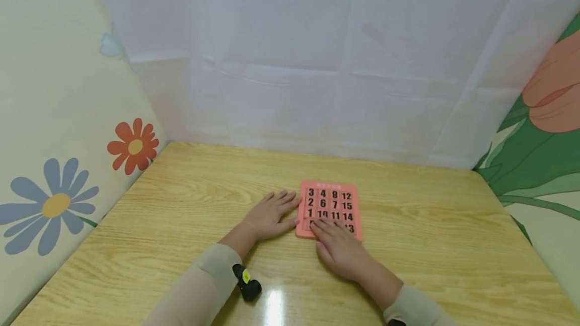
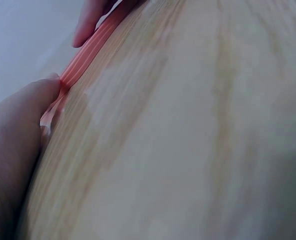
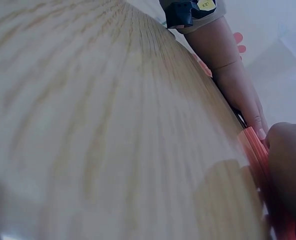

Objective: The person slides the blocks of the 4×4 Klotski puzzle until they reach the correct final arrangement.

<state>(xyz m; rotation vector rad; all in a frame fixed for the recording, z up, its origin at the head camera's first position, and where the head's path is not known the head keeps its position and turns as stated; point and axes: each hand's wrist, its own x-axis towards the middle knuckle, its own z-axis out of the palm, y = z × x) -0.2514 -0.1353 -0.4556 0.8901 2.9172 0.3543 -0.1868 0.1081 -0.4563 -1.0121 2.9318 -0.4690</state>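
Observation:
A pink number slide puzzle (image 1: 358,202) lies flat on the wooden table, its top row reading 3, 4, 8, 12. My left hand (image 1: 272,215) rests at the puzzle's left side, fingers extended, with the thumb and fingertips at the frame's edge. In the left wrist view the thumb (image 2: 25,107) touches the pink rim. Over the bottom row lies my right hand (image 1: 342,250), palm down with fingers stretched across the tiles. It hides the middle of that row; 5 shows partly and 13 peeks out at the right.
The wood-grain table (image 1: 435,235) spreads around the puzzle. A white cloth (image 1: 290,64) hangs behind it, and flower-patterned panels (image 1: 50,89) stand at both sides. A black wrist camera (image 1: 248,283) sits on the left sleeve, close over the tabletop.

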